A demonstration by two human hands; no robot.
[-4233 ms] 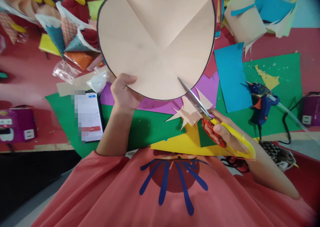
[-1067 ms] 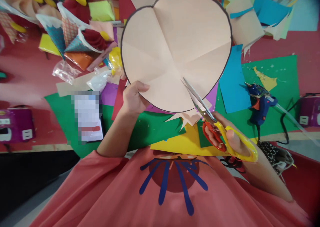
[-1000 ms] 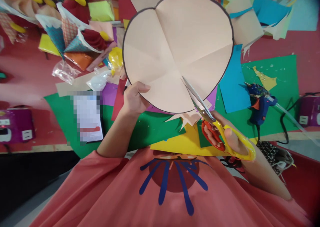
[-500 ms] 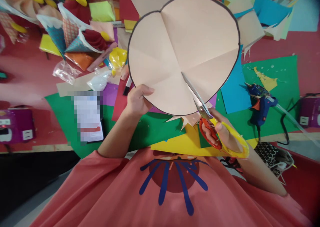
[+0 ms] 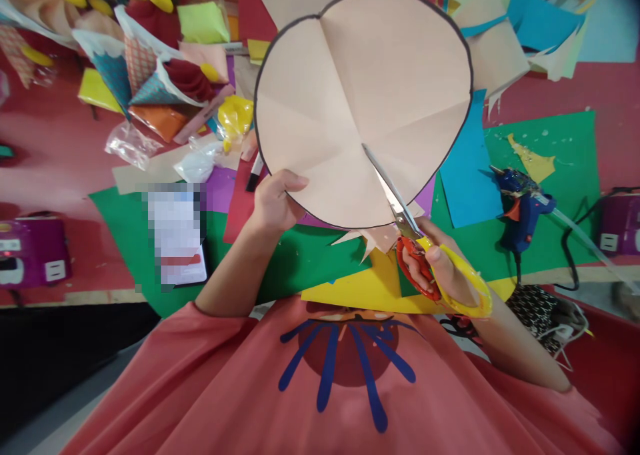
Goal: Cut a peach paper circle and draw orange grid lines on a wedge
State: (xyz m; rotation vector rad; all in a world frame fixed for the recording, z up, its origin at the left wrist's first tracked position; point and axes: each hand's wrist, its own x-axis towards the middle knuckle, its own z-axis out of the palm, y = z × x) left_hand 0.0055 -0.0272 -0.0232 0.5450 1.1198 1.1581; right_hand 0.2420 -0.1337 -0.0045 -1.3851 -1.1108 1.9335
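A round, pale peach paper disc (image 5: 320, 128) with a dark outlined edge and fold creases is held up over the table. My left hand (image 5: 277, 201) pinches its lower left edge, thumb on top. In my right hand (image 5: 443, 261) is a pair of scissors (image 5: 407, 223) with one red and one yellow handle loop. The upper blade lies across the disc with its tip near the centre, where the creases meet. The blades stand slightly apart at the disc's lower right edge. Part of the lower blade is hidden under the paper.
A blue glue gun (image 5: 525, 218) rests on green paper (image 5: 575, 148) at the right, its cord trailing. A phone (image 5: 180, 241) lies at the left. Decorated paper cones (image 5: 150, 61) and small bags fill the upper left. Blue paper (image 5: 465, 181) and paper scraps surround the disc.
The scissor handles have shifted slightly left and the blades look a little closer together. The disc's right side has moved slightly left. My left hand has stayed in place.
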